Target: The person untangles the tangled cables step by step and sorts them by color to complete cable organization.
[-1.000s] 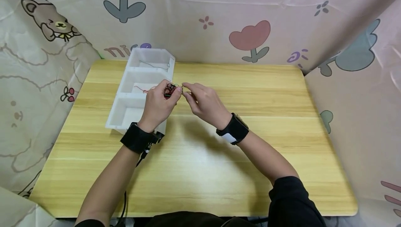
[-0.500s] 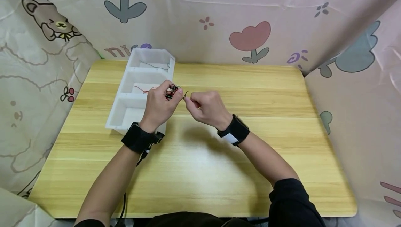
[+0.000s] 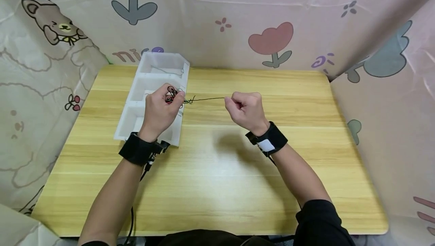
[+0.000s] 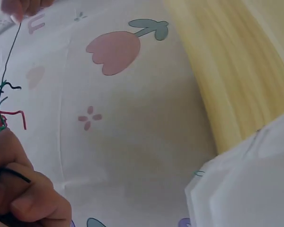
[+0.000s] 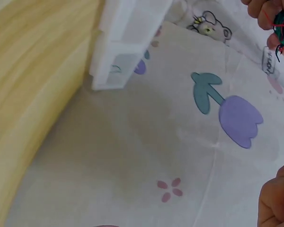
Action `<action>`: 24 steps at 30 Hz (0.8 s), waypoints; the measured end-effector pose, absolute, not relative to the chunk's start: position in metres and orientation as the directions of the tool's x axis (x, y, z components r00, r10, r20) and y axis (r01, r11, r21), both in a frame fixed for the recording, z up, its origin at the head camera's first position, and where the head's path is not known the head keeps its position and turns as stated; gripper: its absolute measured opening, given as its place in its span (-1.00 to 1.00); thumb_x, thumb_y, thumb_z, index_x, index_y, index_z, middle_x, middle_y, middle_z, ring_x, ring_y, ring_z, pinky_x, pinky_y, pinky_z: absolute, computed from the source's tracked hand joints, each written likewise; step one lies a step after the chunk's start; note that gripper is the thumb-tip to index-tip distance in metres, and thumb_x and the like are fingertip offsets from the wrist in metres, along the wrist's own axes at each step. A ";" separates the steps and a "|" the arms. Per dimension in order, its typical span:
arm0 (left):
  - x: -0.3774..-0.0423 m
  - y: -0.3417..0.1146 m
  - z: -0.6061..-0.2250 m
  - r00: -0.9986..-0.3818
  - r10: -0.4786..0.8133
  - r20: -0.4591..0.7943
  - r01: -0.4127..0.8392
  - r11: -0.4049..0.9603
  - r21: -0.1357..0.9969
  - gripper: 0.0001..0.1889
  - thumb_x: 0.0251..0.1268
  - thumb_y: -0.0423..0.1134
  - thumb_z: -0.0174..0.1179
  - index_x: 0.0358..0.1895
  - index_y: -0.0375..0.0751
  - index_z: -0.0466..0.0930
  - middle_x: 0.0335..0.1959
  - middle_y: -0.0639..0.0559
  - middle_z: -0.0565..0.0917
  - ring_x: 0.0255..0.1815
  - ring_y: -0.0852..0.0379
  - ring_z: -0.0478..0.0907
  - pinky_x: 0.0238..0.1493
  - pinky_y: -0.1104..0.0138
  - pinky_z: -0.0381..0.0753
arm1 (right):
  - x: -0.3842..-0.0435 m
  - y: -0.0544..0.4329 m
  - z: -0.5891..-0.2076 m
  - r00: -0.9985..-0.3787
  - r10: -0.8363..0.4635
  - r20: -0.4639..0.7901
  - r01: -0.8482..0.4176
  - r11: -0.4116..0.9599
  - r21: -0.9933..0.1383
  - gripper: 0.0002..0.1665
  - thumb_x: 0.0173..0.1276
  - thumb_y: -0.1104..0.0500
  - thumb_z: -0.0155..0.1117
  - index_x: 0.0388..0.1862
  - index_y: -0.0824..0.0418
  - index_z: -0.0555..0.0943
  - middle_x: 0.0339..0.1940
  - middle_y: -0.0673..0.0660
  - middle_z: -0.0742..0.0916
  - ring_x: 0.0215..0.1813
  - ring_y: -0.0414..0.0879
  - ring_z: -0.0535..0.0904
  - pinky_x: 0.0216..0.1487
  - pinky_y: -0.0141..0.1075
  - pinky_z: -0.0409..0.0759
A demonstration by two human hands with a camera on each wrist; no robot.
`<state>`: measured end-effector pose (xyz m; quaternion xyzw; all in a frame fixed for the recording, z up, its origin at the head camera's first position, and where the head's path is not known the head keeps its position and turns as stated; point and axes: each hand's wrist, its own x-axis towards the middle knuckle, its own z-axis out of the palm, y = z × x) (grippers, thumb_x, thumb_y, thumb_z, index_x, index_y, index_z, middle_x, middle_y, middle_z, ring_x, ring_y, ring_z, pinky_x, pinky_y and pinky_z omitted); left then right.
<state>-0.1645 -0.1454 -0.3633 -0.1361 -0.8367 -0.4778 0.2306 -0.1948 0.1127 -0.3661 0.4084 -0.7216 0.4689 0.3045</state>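
Note:
My left hand (image 3: pixel 159 110) grips a tangled bundle of thin wires (image 3: pixel 171 94) in black, red and green, held over the right side of the white bin. Loose ends stick out past the thumb, and in the left wrist view a red wire end (image 4: pixel 22 118) bends down beside the knuckles. One dark wire (image 3: pixel 209 99) stretches taut from the bundle across to my right hand (image 3: pixel 247 111), which pinches its far end between thumb and curled forefinger. Part of the bundle is hidden inside the left fist.
A white bin (image 3: pixel 124 125) with three compartments stands at the left of the wooden table (image 3: pixel 272 185). A thin wire (image 3: pixel 166 71) lies in its far compartment. A printed cloth (image 3: pixel 204 8) hangs right behind the table's back edge.
My right hand has moved to the right, away from the left, drawing a dark wire out straight from the bundle. My left hand has shifted slightly left with the bundle.

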 end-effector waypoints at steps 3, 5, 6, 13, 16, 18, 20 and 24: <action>-0.164 -0.142 -0.360 -0.858 0.004 0.514 0.455 0.473 0.755 -0.78 0.45 -0.17 0.17 -0.33 -0.25 0.57 -0.61 0.04 0.60 -0.63 0.20 0.48 -0.56 0.41 0.37 | -0.197 0.112 -0.363 -0.494 -0.246 0.834 -0.864 0.240 -0.442 -0.52 0.31 0.30 0.17 -0.82 0.16 0.33 -0.82 -0.06 0.31 -0.74 -0.26 0.15 -0.69 -0.37 0.08; -0.163 -0.138 -0.359 -0.863 0.006 0.506 0.452 0.458 0.765 -0.78 0.46 -0.16 0.16 -0.32 -0.23 0.56 -0.61 0.05 0.58 -0.62 0.19 0.47 -0.55 0.40 0.37 | -0.198 0.110 -0.362 -0.519 -0.216 0.827 -0.846 0.274 -0.459 -0.58 0.35 0.23 0.19 -0.74 0.20 0.47 -0.78 -0.03 0.40 -0.71 -0.23 0.22 -0.64 -0.36 0.16; -0.162 -0.137 -0.359 -0.865 0.009 0.501 0.450 0.455 0.768 -0.78 0.46 -0.15 0.15 -0.32 -0.22 0.56 -0.60 0.06 0.57 -0.62 0.18 0.46 -0.55 0.40 0.36 | -0.199 0.108 -0.362 -0.533 -0.210 0.820 -0.834 0.293 -0.468 -0.62 0.39 0.19 0.19 -0.66 0.24 0.55 -0.76 -0.01 0.44 -0.69 -0.21 0.26 -0.62 -0.35 0.21; -0.158 -0.128 -0.363 -0.866 0.082 0.493 0.474 0.449 0.758 -0.77 0.46 -0.12 0.14 -0.30 -0.20 0.53 -0.59 0.08 0.56 -0.62 0.17 0.43 -0.55 0.37 0.33 | -0.201 0.092 -0.357 -0.540 -0.314 0.781 -0.826 0.374 -0.420 -0.51 0.41 0.07 0.29 0.11 0.44 0.61 -0.22 0.23 0.71 -0.31 -0.03 0.61 -0.33 -0.25 0.57; -0.158 -0.127 -0.363 -0.869 0.114 0.482 0.475 0.464 0.748 -0.79 0.46 -0.12 0.15 -0.26 -0.20 0.57 -0.55 0.07 0.59 -0.59 0.19 0.45 -0.52 0.36 0.37 | -0.198 0.086 -0.354 -0.495 -0.367 0.788 -0.860 0.335 -0.385 -0.44 0.30 0.11 0.42 0.17 0.42 0.58 0.05 0.28 0.69 -0.02 0.04 0.64 -0.21 -0.18 0.59; -0.158 -0.126 -0.364 -0.871 0.129 0.473 0.472 0.483 0.738 -0.80 0.46 -0.13 0.14 -0.26 -0.20 0.58 -0.55 0.07 0.59 -0.60 0.19 0.44 -0.52 0.34 0.36 | -0.195 0.081 -0.352 -0.496 -0.366 0.787 -0.866 0.279 -0.415 -0.45 0.25 0.17 0.48 0.15 0.40 0.59 0.09 0.27 0.69 0.07 0.02 0.63 -0.15 -0.17 0.61; -0.159 -0.126 -0.365 -0.871 0.142 0.471 0.473 0.502 0.724 -0.80 0.45 -0.13 0.15 -0.27 -0.20 0.58 -0.56 0.07 0.59 -0.61 0.19 0.44 -0.53 0.32 0.36 | -0.193 0.076 -0.349 -0.525 -0.359 0.772 -0.851 0.192 -0.489 -0.54 0.26 0.25 0.47 0.10 0.40 0.61 0.05 0.24 0.72 0.05 0.02 0.67 -0.20 -0.17 0.63; -0.160 -0.123 -0.366 -0.868 0.156 0.471 0.475 0.537 0.697 -0.77 0.45 -0.11 0.15 -0.33 -0.19 0.54 -0.62 0.08 0.54 -0.64 0.18 0.41 -0.55 0.27 0.32 | -0.186 0.066 -0.348 -0.618 -0.326 0.715 -0.752 -0.020 -0.659 -0.83 0.36 0.45 0.32 -0.08 0.46 0.63 -0.18 0.26 0.77 -0.17 0.10 0.73 -0.18 -0.16 0.67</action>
